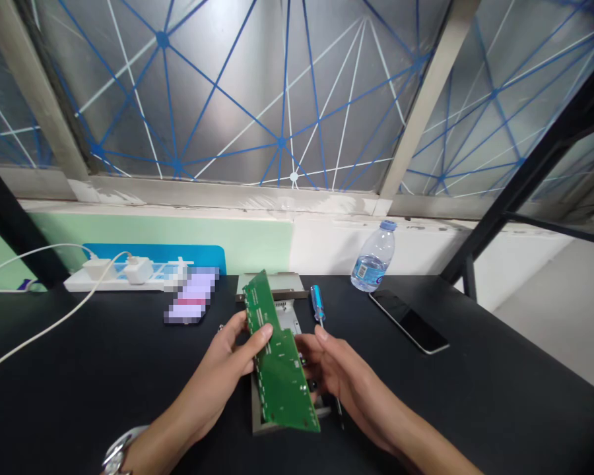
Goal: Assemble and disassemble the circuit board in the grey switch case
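Observation:
My left hand (235, 353) is closed on a long green circuit board (280, 369), its thumb on the near face and its fingers behind the left edge. The board is tilted above a grey metal case (257, 412) lying on the table. Beside the board's right edge is my right hand (334, 359), thumb apart from the board and fingers partly hidden behind it. Whether those fingers touch the board is hard to see. A screwdriver (317, 303) with a blue, clear handle lies by that hand, its shaft partly covered by it.
On the black table (129, 369), a phone (410, 322) and a water bottle (373, 257) are at right. A power strip (129, 274) with white plugs and cables stands at left, near a blurred-out lilac object (193, 297). Behind is a wall below windows.

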A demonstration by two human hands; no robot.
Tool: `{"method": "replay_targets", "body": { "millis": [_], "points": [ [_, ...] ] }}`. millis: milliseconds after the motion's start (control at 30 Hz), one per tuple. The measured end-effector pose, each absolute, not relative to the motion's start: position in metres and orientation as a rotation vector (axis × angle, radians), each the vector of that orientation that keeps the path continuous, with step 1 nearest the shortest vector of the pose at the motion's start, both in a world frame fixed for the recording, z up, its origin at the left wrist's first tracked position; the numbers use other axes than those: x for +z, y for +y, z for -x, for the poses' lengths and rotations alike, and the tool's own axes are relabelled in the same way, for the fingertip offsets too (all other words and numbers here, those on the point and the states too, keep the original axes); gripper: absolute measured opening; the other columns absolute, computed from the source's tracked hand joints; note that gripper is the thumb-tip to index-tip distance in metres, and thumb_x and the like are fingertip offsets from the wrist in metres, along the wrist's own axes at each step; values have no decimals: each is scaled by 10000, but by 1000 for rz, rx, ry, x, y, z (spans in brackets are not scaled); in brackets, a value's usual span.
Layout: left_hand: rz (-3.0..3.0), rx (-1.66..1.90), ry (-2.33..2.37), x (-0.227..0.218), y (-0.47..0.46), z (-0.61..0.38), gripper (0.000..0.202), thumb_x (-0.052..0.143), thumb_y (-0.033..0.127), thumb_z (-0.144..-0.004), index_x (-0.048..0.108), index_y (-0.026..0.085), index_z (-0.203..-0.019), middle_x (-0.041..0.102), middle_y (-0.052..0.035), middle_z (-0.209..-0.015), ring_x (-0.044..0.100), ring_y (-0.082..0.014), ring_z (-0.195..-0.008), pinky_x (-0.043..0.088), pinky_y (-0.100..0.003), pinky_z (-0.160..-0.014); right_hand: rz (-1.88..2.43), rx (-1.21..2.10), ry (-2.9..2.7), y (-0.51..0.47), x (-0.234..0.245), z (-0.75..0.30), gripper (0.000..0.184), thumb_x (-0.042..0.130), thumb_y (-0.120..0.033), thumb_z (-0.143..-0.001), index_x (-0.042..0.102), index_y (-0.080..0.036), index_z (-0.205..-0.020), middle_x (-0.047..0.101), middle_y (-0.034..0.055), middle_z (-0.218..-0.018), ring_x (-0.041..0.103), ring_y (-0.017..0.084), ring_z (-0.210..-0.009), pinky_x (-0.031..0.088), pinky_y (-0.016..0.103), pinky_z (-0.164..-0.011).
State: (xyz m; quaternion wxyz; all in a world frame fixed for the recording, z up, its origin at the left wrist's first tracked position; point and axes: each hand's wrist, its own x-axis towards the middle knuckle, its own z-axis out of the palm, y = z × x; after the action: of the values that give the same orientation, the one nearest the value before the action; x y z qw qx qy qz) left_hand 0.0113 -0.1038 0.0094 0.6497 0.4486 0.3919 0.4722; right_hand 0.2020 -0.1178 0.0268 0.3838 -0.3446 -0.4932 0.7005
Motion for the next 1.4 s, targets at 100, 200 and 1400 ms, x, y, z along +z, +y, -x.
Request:
{"method": "replay_targets", "body": {
  "millis": [100,200,1400],
  "points": [
    [-1033,1033,886,10,-103,-10,400,664,418,-877,604,231,-1225,624,-109,-1299,648,-267,-1094,552,-396,-867,859,1766,-1289,-117,33,-207,334,657,-437,-878,731,-190,-1089,700,58,-865,633,146,-725,489,222,-609],
    [-1023,1025,866,9,-100,-7,422,645,395,-892,584,229,-1275,626,-113,-1283,656,-255,-1064,546,-384,-859,869,1769,-1221,-116,34,-210,294,695,-408,-854,739,-194,-1051,695,42,-821,619,133,-677,459,210,-571],
    [-1321,1284,1125,8,-97,2,332,597,501,-875,546,209,-726,497,22,-668,441,-145,-632,416,-220,-568,1007,1416,-1377,-111,16,-204,387,655,-466,-861,390,-236,-1024,508,-100,-598,443,81,-384,382,208,-397]
  ]
}}
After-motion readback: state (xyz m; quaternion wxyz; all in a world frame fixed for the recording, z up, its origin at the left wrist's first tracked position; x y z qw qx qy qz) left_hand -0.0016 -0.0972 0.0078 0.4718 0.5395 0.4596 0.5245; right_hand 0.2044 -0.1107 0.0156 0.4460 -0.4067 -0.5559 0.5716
